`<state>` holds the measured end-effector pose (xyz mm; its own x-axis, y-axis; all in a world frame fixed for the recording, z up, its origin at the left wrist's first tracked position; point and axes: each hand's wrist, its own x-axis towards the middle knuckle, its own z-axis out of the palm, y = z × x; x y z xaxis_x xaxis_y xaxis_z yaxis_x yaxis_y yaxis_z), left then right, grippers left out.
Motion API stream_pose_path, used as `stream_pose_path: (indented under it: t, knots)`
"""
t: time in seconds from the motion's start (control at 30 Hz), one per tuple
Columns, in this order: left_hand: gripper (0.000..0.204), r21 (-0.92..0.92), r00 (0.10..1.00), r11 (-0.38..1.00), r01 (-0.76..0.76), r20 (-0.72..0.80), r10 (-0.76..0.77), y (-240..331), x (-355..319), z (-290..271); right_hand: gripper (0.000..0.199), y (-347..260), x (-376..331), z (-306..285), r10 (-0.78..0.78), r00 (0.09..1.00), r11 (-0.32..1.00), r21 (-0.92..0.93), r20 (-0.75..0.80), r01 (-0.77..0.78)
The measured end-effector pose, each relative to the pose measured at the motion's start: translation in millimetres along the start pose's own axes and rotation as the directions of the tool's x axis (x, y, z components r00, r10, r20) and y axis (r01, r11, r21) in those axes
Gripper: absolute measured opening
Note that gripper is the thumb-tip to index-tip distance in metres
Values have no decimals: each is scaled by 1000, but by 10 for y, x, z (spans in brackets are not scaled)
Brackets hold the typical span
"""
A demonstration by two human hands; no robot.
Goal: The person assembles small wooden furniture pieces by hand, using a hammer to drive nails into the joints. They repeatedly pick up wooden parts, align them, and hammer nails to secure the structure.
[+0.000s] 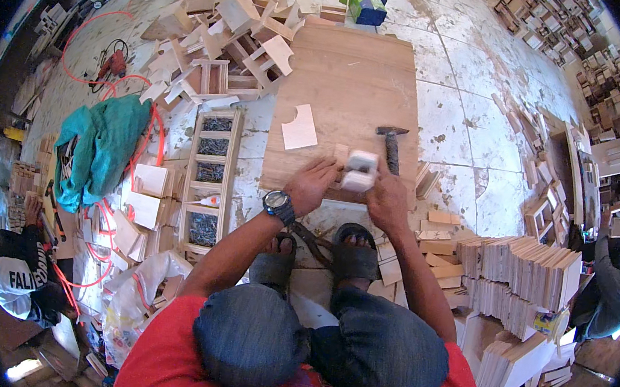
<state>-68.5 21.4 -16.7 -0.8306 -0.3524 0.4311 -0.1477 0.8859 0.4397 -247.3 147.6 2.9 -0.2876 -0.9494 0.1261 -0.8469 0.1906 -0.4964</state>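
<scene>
Between my hands, above the near part of a flat wooden board (352, 84), is a small pale wooden piece (360, 171), smeared by motion so its exact form is unclear. My right hand (387, 200) is closed on its right side. My left hand (310, 184), with a watch on the wrist, has its fingers together against its left side; their tips are blurred. A hammer (392, 149) lies on the board just beyond my right hand. To the left lies a flat light panel (300, 127) with a curved notch in its top edge.
A divided wooden tray (189, 181) of dark nails stands left, near a green cloth (102, 145) and red hose. Wooden box parts (226, 56) are heaped far left. Stacked panels (521, 272) stand right. Pincers (310, 245) lie by my feet. Co-workers sit at both sides.
</scene>
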Motion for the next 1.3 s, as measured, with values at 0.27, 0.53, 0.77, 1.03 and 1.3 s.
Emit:
stream_pose_path:
  t: [0.27,0.53,0.77,1.03,1.3]
  knots:
    - [48,40,884,886,463,-98,-457,-462,-63,-110,77,-254,39,218,-115,993,992,43,-26,116]
    - [85,147,821,808,570,-67,-567,-675,213,-500,84,-325,333,137,59,990,965,248,131,-91]
    - [89,-512,734,765,392,-327,-595,-53,254,-740,57,-482,329,-101,-77,935,976,165,-345,141]
    - [98,-466,884,858,216,-280,-374,363,458,-560,20,-749,134,-378,93,980,953,301,-176,-36]
    - [69,-575,819,678,457,-25,-573,127,128,-103,23,-603,196,-368,31,926,1000,13,-377,-28]
